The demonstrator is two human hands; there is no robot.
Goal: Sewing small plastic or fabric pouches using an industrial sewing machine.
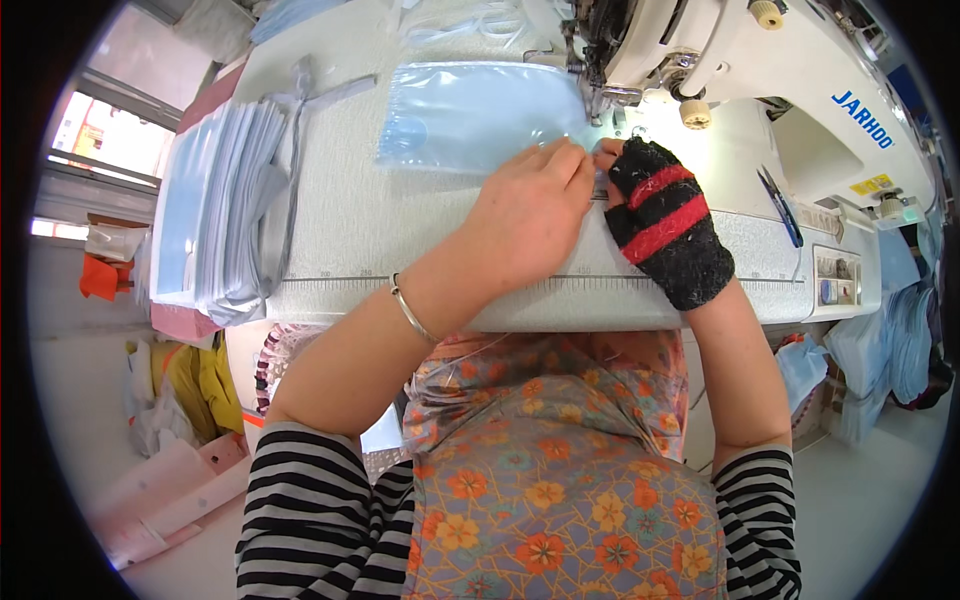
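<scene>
A light blue panel (pixel 470 108) with a glossy clear plastic layer lies flat on the sewing machine bed, its right end beside the needle and presser foot (pixel 597 100). My bare left hand (pixel 530 215) is closed over the panel's near right corner, fingers bent and pressed together. Close against it, my right hand (pixel 668 225), in a black and red fingerless glove, has its fingertips drawn together just below the presser foot. Whatever those right fingertips pinch is hidden. The machine's lamp lights this spot brightly.
A thick stack of light blue panels (pixel 215 200), with a grey strap (pixel 297 150) alongside, stands at the left. Blue-handled thread snips (pixel 782 207) lie right of my glove. The machine head (pixel 740 60) overhangs the far right. More blue pieces (pixel 880 350) hang off the right side.
</scene>
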